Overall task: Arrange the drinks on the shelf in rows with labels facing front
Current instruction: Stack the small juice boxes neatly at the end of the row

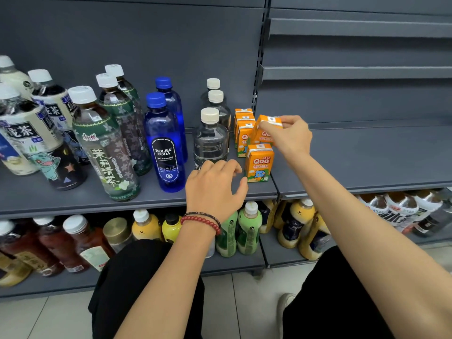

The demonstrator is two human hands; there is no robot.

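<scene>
Pinched a tilted orange carton (265, 133) by its top in the right hand (291, 139) (mid-placement, seemingly); needed squaring into the carton row (243, 129) just left of those fingers, label forward; held the left hand (215, 189) loosely spread, empty, thumb just beside the front carton (259, 162); clear bottle (210, 140) crowding close beyond its knuckles.

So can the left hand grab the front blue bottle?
Probably yes. The left hand holds nothing and sits just right of the front blue bottle. That bottle stands first in its row, with only bare shelf between them.
</scene>
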